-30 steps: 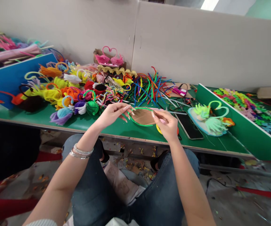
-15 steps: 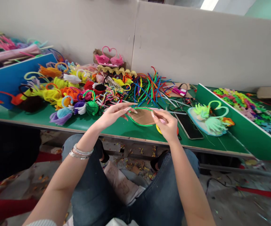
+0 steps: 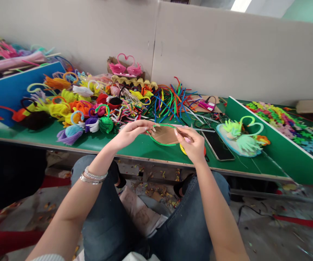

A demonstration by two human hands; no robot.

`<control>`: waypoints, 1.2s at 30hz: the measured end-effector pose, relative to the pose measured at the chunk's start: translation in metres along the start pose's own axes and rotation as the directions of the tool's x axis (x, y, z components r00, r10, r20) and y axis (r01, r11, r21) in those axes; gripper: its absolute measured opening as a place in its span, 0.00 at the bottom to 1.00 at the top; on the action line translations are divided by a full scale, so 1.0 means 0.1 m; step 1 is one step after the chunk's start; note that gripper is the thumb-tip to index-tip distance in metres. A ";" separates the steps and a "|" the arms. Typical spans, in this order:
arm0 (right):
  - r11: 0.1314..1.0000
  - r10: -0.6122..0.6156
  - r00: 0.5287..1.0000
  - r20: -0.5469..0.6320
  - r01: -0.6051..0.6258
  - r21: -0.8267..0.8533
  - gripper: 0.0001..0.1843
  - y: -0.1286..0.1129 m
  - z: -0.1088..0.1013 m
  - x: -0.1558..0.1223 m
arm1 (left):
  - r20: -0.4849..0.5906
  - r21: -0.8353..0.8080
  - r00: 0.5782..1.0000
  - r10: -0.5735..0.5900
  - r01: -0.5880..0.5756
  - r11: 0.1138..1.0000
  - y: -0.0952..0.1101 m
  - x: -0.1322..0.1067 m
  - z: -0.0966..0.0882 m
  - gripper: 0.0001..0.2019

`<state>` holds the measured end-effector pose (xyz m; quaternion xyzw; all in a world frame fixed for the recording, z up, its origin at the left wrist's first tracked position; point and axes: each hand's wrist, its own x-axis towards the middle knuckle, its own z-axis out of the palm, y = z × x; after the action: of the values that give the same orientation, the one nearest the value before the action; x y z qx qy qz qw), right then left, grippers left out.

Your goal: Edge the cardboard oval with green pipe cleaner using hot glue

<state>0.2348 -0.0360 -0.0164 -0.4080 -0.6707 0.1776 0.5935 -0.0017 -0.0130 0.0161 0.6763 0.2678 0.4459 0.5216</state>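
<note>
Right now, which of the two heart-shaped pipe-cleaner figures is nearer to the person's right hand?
The green figure, just past the phone from the right hand; the pink figure stands much farther back.

Brightness: bright and even across the green table [image 3: 50,136] and the pale partition wall [image 3: 213,54].
Source: a ceiling light [image 3: 242,5] at the far right, blown out to white.
Shadows: soft and faint on the table top; heavy under its near edge and in the dark near-left corner, where detail is lost.
Glare: a dull grey reflection on the phone [image 3: 217,145] screen.
Focus: crisp at the centre, where the left hand [image 3: 130,132] and right hand [image 3: 193,143] pinch a green pipe cleaner [image 3: 164,125].
Distortion: the wide lens bows the table edge and stretches the near forearms.
Blur: the floor [image 3: 281,232] at the near right smears slightly.
</note>
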 end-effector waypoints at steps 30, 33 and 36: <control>1.000 -0.013 1.000 -0.014 0.014 0.021 0.10 0.03 0.00 0.00 | -0.017 -0.035 1.000 0.018 -0.018 0.999 -0.05 0.02 0.04 0.22; 1.000 -0.006 1.000 -0.007 0.006 0.020 0.10 0.02 0.00 0.00 | -0.088 -0.018 0.993 0.074 -0.076 0.997 -0.03 0.03 0.06 0.12; 1.000 0.009 1.000 -0.006 -0.009 0.030 0.10 0.01 0.00 0.00 | -0.169 0.058 0.970 0.174 -0.166 0.984 -0.02 0.01 0.05 0.04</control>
<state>0.2351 -0.0358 -0.0173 -0.4026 -0.6643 0.1891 0.6007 0.0030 -0.0137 0.0144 0.6666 0.2628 0.5400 0.4415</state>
